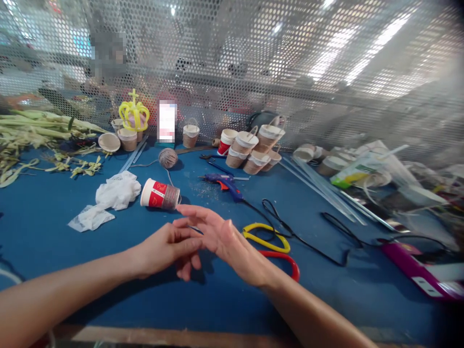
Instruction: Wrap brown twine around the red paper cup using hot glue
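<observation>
In the middle of the table my two hands meet. My left hand (165, 249) is closed, thumb and forefinger pinched against the fingers of the other hand; whether anything small is between them I cannot make out. My right hand (221, 237) is open, palm turned up and fingers stretched to the left. Just beyond the fingertips a red and white paper cup (155, 193) lies on its side, its narrower end wrapped in grey-brown yarn. A strand runs from it towards a yarn ball (168, 158) behind. The cup is apart from the left hand.
A blue glue gun (223, 183) lies beyond my right hand, near scissors (266, 237) with yellow and red handles. White tissue (118, 190) is left of the cup. Yarn-wrapped cups (246, 142) stand by the mesh screen. Clear glue sticks (322, 183) and a purple power strip (416, 270) are right.
</observation>
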The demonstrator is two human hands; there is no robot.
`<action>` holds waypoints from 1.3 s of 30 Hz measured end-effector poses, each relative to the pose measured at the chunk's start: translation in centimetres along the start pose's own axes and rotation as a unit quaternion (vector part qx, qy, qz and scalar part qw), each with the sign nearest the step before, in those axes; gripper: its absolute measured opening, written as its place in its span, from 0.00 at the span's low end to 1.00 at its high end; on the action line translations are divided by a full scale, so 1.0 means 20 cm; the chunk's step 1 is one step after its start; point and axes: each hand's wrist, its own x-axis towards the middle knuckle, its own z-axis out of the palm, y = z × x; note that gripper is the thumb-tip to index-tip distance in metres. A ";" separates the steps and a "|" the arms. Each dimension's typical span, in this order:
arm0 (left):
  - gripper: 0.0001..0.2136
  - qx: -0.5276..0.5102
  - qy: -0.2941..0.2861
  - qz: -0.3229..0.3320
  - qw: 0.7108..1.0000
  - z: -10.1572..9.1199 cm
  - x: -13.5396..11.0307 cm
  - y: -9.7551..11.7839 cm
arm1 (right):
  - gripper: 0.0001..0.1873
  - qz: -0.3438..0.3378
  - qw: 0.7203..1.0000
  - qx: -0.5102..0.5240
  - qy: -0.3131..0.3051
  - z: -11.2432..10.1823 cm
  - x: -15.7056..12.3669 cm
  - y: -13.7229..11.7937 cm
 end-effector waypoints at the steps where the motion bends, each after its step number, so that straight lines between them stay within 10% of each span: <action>1: 0.17 0.026 0.024 0.008 0.999 -0.01 0.00 0.01 | 0.35 -0.002 1.000 -0.011 -0.003 -0.01 0.00 -0.02; 7: 0.13 0.242 0.113 0.002 0.964 -0.07 -0.03 0.06 | 0.29 -0.091 0.971 -0.021 0.220 -0.16 0.00 -0.18; 12: 0.12 0.589 0.136 0.137 0.785 -0.07 -0.04 0.03 | 0.25 -0.085 0.937 0.025 0.337 -0.22 -0.01 -0.23; 17: 0.13 0.626 0.085 0.230 0.740 -0.05 -0.04 0.01 | 0.19 -0.079 0.904 -0.163 0.387 -0.23 -0.03 -0.21; 21: 0.06 0.614 0.063 0.190 0.763 -0.04 -0.04 0.00 | 0.14 0.052 0.826 -0.474 0.301 -0.29 -0.04 -0.20; 33: 0.27 0.696 0.004 0.265 0.668 0.10 0.21 0.04 | 0.17 0.250 0.636 -0.725 0.082 -0.26 -0.21 -0.19; 39: 0.38 0.680 -0.043 0.236 0.693 0.20 0.42 -0.01 | 0.20 0.253 0.640 -0.719 0.095 -0.26 -0.32 -0.09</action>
